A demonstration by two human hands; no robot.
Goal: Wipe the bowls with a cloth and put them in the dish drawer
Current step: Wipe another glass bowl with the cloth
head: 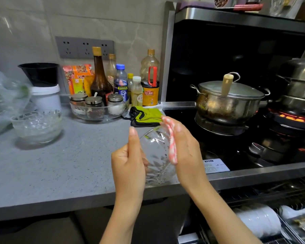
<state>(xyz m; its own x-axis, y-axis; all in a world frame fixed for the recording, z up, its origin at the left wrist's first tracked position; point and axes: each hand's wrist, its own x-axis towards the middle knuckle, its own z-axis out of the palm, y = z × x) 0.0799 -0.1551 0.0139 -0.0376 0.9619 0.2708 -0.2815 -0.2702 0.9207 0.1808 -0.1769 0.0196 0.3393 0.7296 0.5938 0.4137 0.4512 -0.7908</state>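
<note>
Glass bowl point(157, 155), tilted, hangs above the front edge of the grey speckled worktop point(60, 169), the left grip point(128, 161) curled round its base, the right grip point(185, 147) pressing a pink-striped cloth point(172, 147) flat-fingered against its wall. Rightward a black hob point(236, 152) carries a steel pot point(227, 103); the dish drawer point(289, 189) stands open below.

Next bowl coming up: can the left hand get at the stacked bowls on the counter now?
Probably not yet: the left hand grips the bowl being wiped. The stacked bowls sit unobstructed to its left, so likely yes once it is free.
</note>
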